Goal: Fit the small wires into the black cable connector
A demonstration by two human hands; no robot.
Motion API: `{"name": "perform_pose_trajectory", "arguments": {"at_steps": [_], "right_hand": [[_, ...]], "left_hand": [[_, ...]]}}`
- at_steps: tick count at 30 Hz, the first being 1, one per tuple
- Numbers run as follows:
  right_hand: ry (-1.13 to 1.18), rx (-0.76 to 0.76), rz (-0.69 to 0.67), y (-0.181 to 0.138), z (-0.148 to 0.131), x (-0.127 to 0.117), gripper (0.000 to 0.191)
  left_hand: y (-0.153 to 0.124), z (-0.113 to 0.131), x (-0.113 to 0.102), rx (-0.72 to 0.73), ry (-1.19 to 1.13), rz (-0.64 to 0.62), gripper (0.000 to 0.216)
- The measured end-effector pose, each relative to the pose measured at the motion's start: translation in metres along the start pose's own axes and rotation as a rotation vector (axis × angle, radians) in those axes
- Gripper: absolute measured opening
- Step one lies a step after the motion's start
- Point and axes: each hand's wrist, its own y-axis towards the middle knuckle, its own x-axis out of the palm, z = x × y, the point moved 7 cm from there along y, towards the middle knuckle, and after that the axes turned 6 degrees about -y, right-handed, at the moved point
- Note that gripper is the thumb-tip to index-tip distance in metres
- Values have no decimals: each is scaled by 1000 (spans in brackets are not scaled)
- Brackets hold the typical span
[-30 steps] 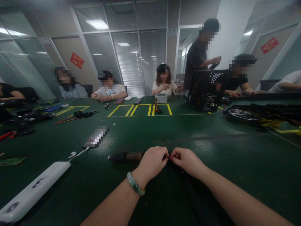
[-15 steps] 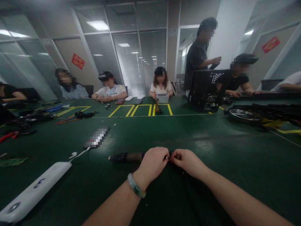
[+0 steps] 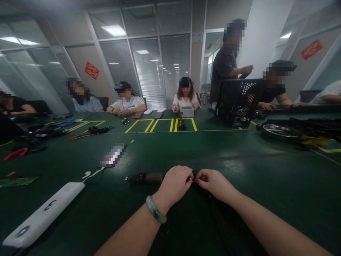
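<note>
On the green table lies a dark, tube-shaped electric screwdriver (image 3: 150, 178), its narrow tip pointing left. My left hand (image 3: 176, 183) is closed over its right end, hiding much of the body. A tiny brass-coloured piece (image 3: 191, 179) shows at the left fingertips. Right beside it, my right hand (image 3: 213, 183) is closed in a pinch, fingertips almost touching the left ones. What sits in that pinch is too small and dark to make out. A dark cord or strip (image 3: 213, 204) runs from below the right hand toward the front edge. A jade-coloured bangle (image 3: 156, 209) circles my left wrist.
At left lies a long white device (image 3: 62, 199) with a cable to a phone (image 3: 113, 156). Red-handled pliers (image 3: 16, 153) and wires lie farther left. A black computer case (image 3: 237, 101) stands back right, near a metal-rimmed part (image 3: 279, 131). Several people sit across.
The whole view has shifted slightly to the right. Both hands keep their close pinching pose at the tool's right end, with only slight finger movement.
</note>
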Motion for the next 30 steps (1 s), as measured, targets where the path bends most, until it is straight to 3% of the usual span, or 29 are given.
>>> {"name": "perform_pose_trajectory", "arguments": {"at_steps": [9,15,30], "right_hand": [[3,-7,26,1,2,0,15],[-7,5,18,1,1,0,15],[-9,5,16,-2,-2,-3,13]], "left_hand": [[-2,1,-7,-12,5,39,17],[0,3,-5,13,23,4,6],[-2,0,-5,-12,-32,29,13]]}}
